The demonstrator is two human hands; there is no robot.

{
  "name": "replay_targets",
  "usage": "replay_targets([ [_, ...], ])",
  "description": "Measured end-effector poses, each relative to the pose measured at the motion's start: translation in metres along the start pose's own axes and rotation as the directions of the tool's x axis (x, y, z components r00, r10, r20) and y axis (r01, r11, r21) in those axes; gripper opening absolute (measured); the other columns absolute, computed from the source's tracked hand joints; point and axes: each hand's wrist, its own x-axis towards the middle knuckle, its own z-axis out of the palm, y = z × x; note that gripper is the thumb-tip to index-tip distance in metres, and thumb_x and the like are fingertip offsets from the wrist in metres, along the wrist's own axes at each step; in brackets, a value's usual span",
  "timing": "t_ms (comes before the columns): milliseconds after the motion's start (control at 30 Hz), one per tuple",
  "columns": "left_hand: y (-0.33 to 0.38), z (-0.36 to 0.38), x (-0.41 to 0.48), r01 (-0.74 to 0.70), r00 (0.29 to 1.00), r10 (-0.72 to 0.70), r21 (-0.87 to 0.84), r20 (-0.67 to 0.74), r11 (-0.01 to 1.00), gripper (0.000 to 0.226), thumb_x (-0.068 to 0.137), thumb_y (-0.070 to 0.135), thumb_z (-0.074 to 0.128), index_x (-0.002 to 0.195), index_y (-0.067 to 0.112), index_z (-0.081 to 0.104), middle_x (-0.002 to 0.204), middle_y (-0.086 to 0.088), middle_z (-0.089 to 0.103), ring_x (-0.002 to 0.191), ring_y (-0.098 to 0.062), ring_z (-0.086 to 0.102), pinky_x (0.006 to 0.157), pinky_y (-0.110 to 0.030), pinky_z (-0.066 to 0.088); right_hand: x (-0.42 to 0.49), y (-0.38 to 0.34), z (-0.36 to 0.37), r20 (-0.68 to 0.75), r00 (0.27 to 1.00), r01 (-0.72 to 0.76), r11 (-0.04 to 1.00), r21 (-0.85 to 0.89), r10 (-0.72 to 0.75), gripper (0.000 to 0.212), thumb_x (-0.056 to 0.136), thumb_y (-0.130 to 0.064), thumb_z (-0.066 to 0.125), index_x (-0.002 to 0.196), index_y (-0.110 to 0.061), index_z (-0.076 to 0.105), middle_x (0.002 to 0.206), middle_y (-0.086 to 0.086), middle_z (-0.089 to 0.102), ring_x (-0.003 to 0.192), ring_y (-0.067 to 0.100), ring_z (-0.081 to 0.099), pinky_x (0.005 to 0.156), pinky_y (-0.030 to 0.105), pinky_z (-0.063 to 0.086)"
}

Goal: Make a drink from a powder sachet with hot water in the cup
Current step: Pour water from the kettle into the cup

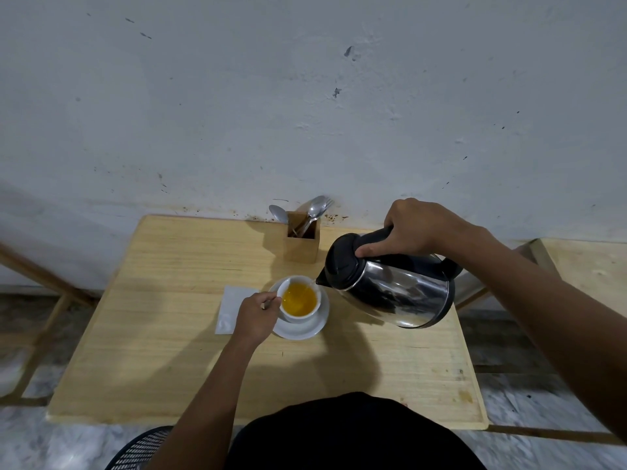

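Right hand (412, 228) is wrapped round the black handle of the kettle (397, 286), thumb laid along the lid. The kettle is tipped to the left, its spout just over the far-right rim of the cup (300, 300). A thin stream runs from the spout into orange-yellow liquid, which already stands fairly high in the cup.

Left hand (256, 315) is curled at the cup's left rim, pinching what looks like a spoon (269, 303) by its stem; the bowl end is hidden.

The cup sits on its saucer (305, 329) mid-table (169, 351). The white sachet (232, 308) lies flat just left of the saucer, partly under the left hand. A wooden holder (302, 240) with cutlery stands behind, by the wall.

I judge this to be the pour, well along. To do it well, hold the tilt shallow and the spout low, so the stream lands centrally and doesn't splash. Watch the level and right the kettle short of the brim, leaving room to stir. Those left fingers are close to hot water, so keep them outside the rim.
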Motion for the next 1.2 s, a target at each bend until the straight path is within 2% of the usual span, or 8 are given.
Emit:
replay_targets([
  [267, 0.000, 0.005, 0.000, 0.035, 0.998, -0.036, -0.015, -0.053, 0.999, 0.027, 0.089, 0.021, 0.059, 0.110, 0.006, 0.066, 0.101, -0.017, 0.069, 0.093, -0.033, 0.066, 0.089, -0.045, 0.054, 0.000, 0.033, 0.008, -0.005, 0.999, -0.030, 0.958, 0.287, 0.033, 0.075, 0.048, -0.082, 0.069, 0.047, -0.010, 0.046, 0.048, 0.003, 0.035, 0.047, 0.017, 0.035, 0.051, 0.031, 0.027],
  [400, 0.003, 0.012, 0.000, 0.066, 0.991, -0.070, -0.044, -0.116, 0.997, 0.022, 0.086, 0.020, 0.058, 0.101, 0.009, 0.069, 0.091, -0.017, 0.070, 0.088, -0.033, 0.066, 0.080, -0.040, 0.052, -0.007, 0.056, 0.015, -0.091, 0.993, -0.026, 0.889, 0.457, 0.076, 0.073, 0.050, -0.072, 0.075, 0.044, -0.005, 0.046, 0.040, -0.002, 0.032, 0.040, 0.013, 0.031, 0.049, 0.029, 0.026],
  [533, 0.004, 0.019, -0.002, 0.047, 0.982, -0.047, -0.005, -0.185, 0.999, 0.024, 0.089, 0.024, 0.056, 0.090, 0.007, 0.073, 0.079, -0.012, 0.069, 0.082, -0.030, 0.065, 0.079, -0.039, 0.051, -0.014, 0.084, 0.024, -0.209, 0.970, 0.021, 0.818, 0.575, 0.122, 0.092, 0.046, -0.079, 0.074, 0.058, 0.010, 0.056, 0.047, 0.008, 0.040, 0.045, 0.017, 0.040, 0.052, 0.030, 0.031],
  [600, 0.005, 0.021, -0.002, 0.046, 0.976, -0.043, 0.007, -0.216, 0.999, 0.024, 0.090, 0.024, 0.056, 0.090, 0.006, 0.072, 0.083, -0.016, 0.071, 0.083, -0.030, 0.065, 0.079, -0.039, 0.051, -0.018, 0.094, 0.026, -0.270, 0.953, 0.063, 0.777, 0.626, 0.141, 0.086, 0.049, -0.076, 0.076, 0.054, 0.008, 0.058, 0.046, 0.010, 0.043, 0.044, 0.016, 0.042, 0.049, 0.028, 0.033],
  [700, 0.006, 0.023, -0.002, 0.051, 0.970, -0.041, 0.033, -0.240, 0.998, 0.025, 0.090, 0.023, 0.055, 0.091, 0.006, 0.072, 0.084, -0.017, 0.071, 0.084, -0.030, 0.065, 0.078, -0.037, 0.050, -0.023, 0.110, 0.025, -0.364, 0.907, 0.119, 0.699, 0.705, 0.213, 0.060, 0.058, -0.059, 0.079, 0.043, -0.005, 0.059, 0.038, 0.003, 0.048, 0.038, 0.009, 0.045, 0.044, 0.018, 0.035],
  [767, 0.006, 0.026, -0.001, 0.054, 0.967, -0.043, 0.039, -0.253, 0.998, 0.025, 0.090, 0.023, 0.054, 0.090, 0.005, 0.072, 0.084, -0.017, 0.071, 0.084, -0.030, 0.065, 0.074, -0.033, 0.048, -0.022, 0.123, 0.028, -0.409, 0.875, 0.154, 0.654, 0.740, 0.257, 0.057, 0.065, -0.051, 0.078, 0.044, -0.002, 0.059, 0.037, 0.004, 0.048, 0.037, 0.011, 0.046, 0.044, 0.018, 0.036],
  [933, 0.013, 0.032, -0.007, 0.059, 0.947, -0.046, 0.031, -0.317, 0.998, 0.024, 0.092, 0.019, 0.052, 0.088, 0.003, 0.069, 0.085, -0.011, 0.067, 0.082, -0.025, 0.059, 0.073, -0.030, 0.040, -0.014, 0.148, 0.035, -0.452, 0.830, 0.180, 0.610, 0.772, 0.327, 0.066, 0.069, -0.054, 0.076, 0.054, 0.009, 0.063, 0.048, 0.028, 0.053, 0.042, 0.023, 0.050, 0.049, 0.025, 0.040],
  [1200, 0.021, 0.045, -0.011, 0.059, 0.901, -0.025, 0.065, -0.432, 0.996, 0.023, 0.092, 0.012, 0.050, 0.074, 0.004, 0.062, 0.076, -0.012, 0.064, 0.077, -0.025, 0.056, 0.072, -0.032, 0.038, 0.006, 0.174, 0.048, -0.445, 0.820, 0.173, 0.584, 0.793, 0.360, 0.057, 0.072, -0.049, 0.078, 0.057, 0.005, 0.067, 0.051, 0.028, 0.057, 0.043, 0.022, 0.052, 0.052, 0.028, 0.043],
])
